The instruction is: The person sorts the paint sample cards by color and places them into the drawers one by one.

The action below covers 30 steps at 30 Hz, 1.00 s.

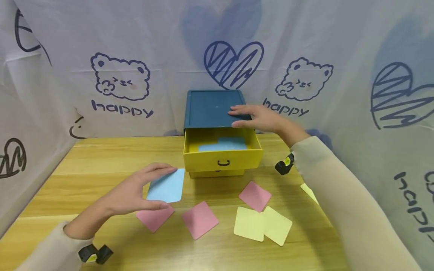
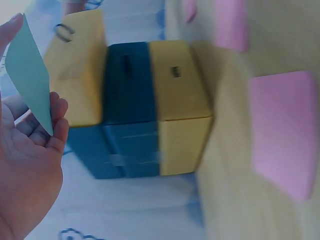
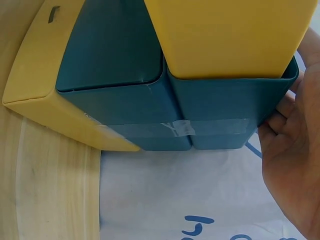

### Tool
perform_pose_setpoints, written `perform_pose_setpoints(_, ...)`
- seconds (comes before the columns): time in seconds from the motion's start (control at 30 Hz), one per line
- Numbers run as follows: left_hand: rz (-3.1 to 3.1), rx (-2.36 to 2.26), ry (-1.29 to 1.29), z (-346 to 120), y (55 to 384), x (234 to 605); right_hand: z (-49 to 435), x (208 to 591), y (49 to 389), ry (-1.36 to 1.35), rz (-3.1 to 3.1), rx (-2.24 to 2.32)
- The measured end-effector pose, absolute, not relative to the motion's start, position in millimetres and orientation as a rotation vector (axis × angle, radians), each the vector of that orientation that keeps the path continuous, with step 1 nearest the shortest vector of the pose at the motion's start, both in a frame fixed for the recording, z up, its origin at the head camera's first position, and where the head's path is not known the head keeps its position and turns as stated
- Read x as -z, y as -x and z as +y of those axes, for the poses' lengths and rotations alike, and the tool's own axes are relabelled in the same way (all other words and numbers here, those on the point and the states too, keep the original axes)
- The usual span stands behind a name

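My left hand (image 1: 142, 188) holds a light blue square card (image 1: 169, 186) by its edges, between thumb and fingers, raised in front of the drawer box. In the left wrist view the card (image 2: 30, 75) appears nearly edge-on. My right hand (image 1: 259, 118) rests on the right side of the blue box top (image 1: 213, 109), fingers extended. Below that top, the yellow upper drawer (image 1: 220, 161) is pulled out, with blue cards (image 1: 230, 143) lying inside. In the right wrist view, the hand (image 3: 295, 130) lies along the blue casing (image 3: 225, 107).
Pink cards (image 1: 200, 220) and pale yellow cards (image 1: 249, 224) lie on the wooden table (image 1: 112, 158) in front of the box. Another yellow card (image 1: 309, 193) is partly hidden by my right sleeve. A printed white cloth (image 1: 162, 49) hangs behind the box.
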<state>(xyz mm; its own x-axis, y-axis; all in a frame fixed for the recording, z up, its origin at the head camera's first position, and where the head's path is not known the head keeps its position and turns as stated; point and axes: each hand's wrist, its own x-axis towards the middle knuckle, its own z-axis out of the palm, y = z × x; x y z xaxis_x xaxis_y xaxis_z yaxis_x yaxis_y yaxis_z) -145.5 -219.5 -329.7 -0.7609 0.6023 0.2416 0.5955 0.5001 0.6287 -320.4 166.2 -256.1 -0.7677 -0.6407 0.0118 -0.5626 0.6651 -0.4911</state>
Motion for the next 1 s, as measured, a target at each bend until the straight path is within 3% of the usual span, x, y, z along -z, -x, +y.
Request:
perform_pose_setpoints(0.43, 2.836, -0.938, -1.155, -202.6, 179.2, 258.3, 168.4, 259.9, 324.9, 0.995, 2.719, 0.727)
perform_pose_setpoints(0.73, 2.795, -0.798, -1.176, -171.2, 219.2, 246.7, 167.4, 256.7, 324.2, 1.0, 2.731, 0.696)
perform_pose_setpoints(1.0, 2.777, -0.757, -1.17, -153.0, 231.1, 247.4, 164.2, 257.0, 323.5, 0.991, 2.738, 0.691)
